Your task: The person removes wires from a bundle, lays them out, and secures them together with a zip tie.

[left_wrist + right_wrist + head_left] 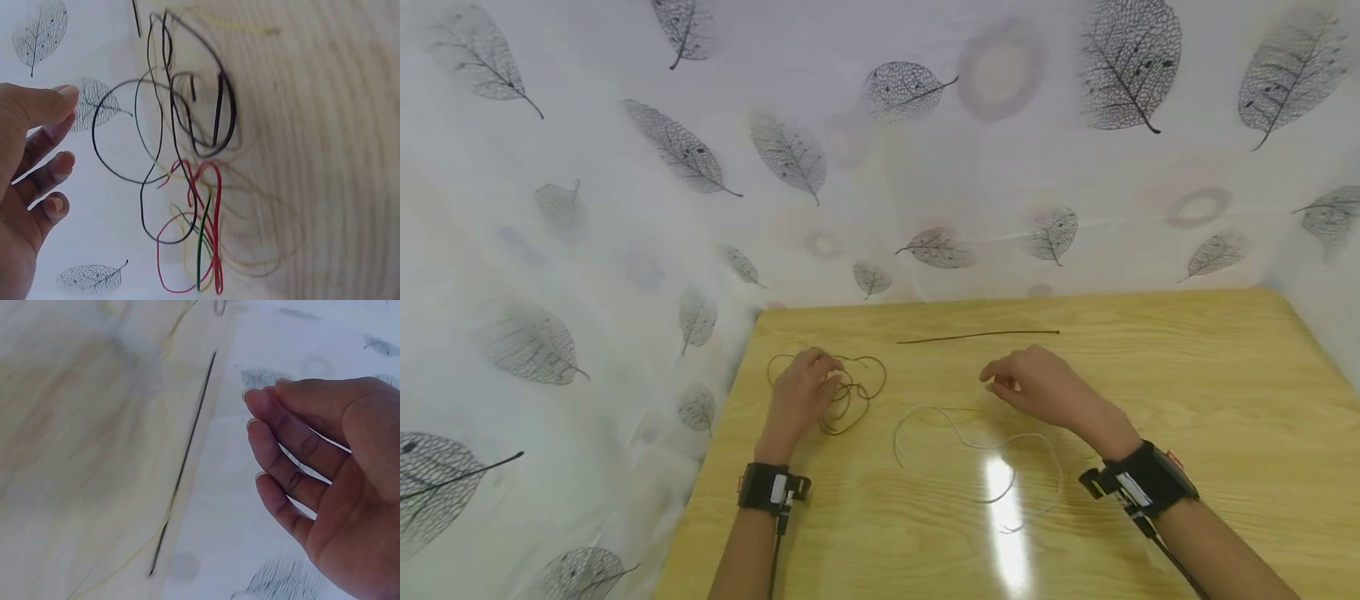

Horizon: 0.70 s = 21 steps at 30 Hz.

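Observation:
In the head view my left hand is over a loosely coiled dark cord on the table's left side. The left wrist view shows this hand's fingers bent, with nothing visibly held. Beside them are black cord loops, a red cord, a green strand and a yellow strand. My right hand hovers with loosely curled, vacant fingers. Beyond it lies a straight dark cord. Nearer, a pale cord curves across the wood.
The light wooden table meets a leaf-printed white sheet at its back and left. A bright reflection falls on the table's front middle. Each wrist wears a black band with a trailing cable. A thin yellow strand crosses the dark cord in the right wrist view.

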### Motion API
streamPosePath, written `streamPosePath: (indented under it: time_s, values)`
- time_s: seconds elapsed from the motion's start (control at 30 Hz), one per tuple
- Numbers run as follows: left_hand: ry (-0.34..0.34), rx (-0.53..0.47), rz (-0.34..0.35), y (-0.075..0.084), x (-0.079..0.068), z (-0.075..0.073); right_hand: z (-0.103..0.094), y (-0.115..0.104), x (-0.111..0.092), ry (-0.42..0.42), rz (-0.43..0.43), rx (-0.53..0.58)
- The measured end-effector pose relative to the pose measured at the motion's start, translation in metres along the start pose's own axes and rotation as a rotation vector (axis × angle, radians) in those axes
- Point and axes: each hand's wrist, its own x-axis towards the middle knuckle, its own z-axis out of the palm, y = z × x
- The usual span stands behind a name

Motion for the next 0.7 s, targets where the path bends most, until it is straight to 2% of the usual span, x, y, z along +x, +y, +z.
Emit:
streamPosePath:
  time_s: [0.2,0.33,0.43,0.53,0.7]
  values:
    - [-0.065,0.039,0.023,-0.013,0.007,0.002,0.022,-0.025,0.074,-0.028,-0.159,0.037]
    - [-0.083,0.059,0.021,-0.014,0.006,0.006,0.042,-0.041,0.11,-0.098,-0.195,0.068]
    - [-0.056,0.056,0.027,-0.016,0.003,0.004,0.059,-0.05,0.132,-0.157,-0.178,0.078]
    - [-0.003,0.012,0.04,-0.015,0.004,-0.005,0.074,-0.061,0.148,-0.182,-0.135,0.096]
    - [0.089,-0.034,0.068,-0.01,0.016,-0.028,0.08,-0.081,0.17,-0.124,-0.105,0.137]
